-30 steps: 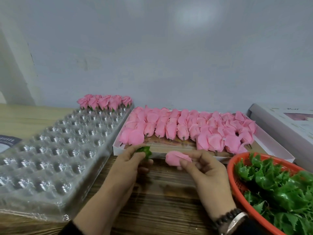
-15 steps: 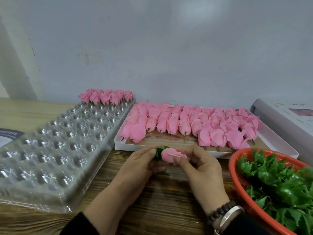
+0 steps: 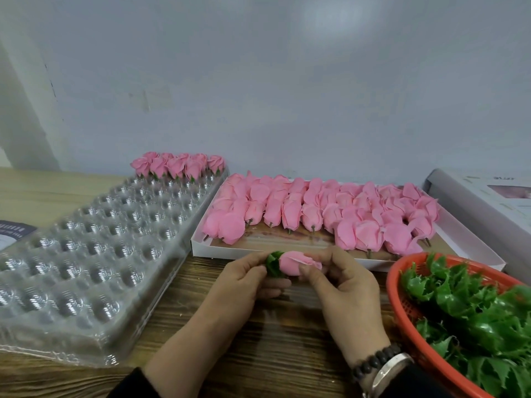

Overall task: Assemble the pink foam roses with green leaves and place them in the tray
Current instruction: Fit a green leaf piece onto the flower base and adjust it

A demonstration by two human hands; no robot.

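Pink foam rose (image 3: 290, 262) pinched in right hand (image 3: 344, 288), green leaf (image 3: 273, 264) at its base in left hand's (image 3: 241, 285) pinch

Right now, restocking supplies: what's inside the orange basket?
The orange basket holds a heap of green plastic leaves reaching above its rim. The leaves cover its bottom, so anything beneath them is hidden, and its right part lies outside the frame.
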